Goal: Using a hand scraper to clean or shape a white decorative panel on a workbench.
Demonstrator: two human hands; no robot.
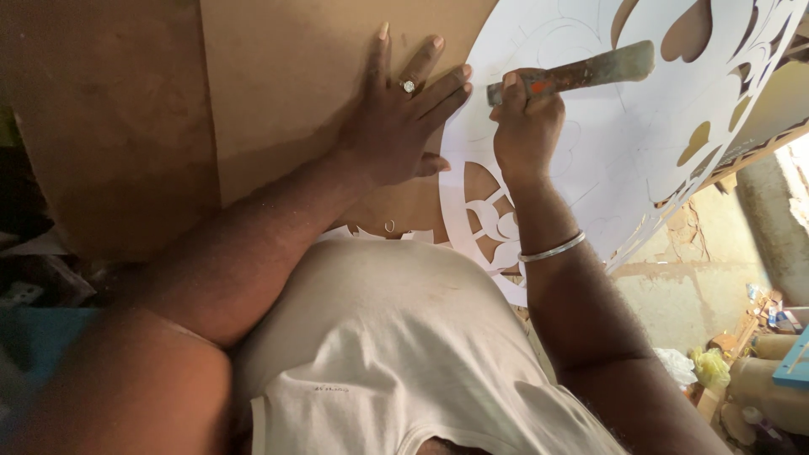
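1. Large flat brown fibreboard sheet (278,93) fills the upper left and centre of the frame; your left hand rests on it.
2. White round cut-out panel with heart and scroll openings (640,126) takes the upper right, its curved edge running down through the centre, lying over the brown sheet.
3. Your off-white sleeveless shirt (388,345) fills the bottom centre.
4. Your left hand (400,126), upper centre, is flat and spread, fingers apart, palm down on the brown sheet, fingertips touching the white panel's edge. Silver ring (409,86) on one finger.
5. Your right hand (527,118), just right of the left, hands near but not touching, is clamped in a fist around the handle of a flat metal chisel-like tool with a red-stained grip (581,72); blade points to the upper right, lying across the white panel.
6. Thin silver bangle (552,248) sits on your right wrist, centre right.
7. Lower right: cluttered floor, yellow and white plastic bags (699,366), too blurred to tell more.
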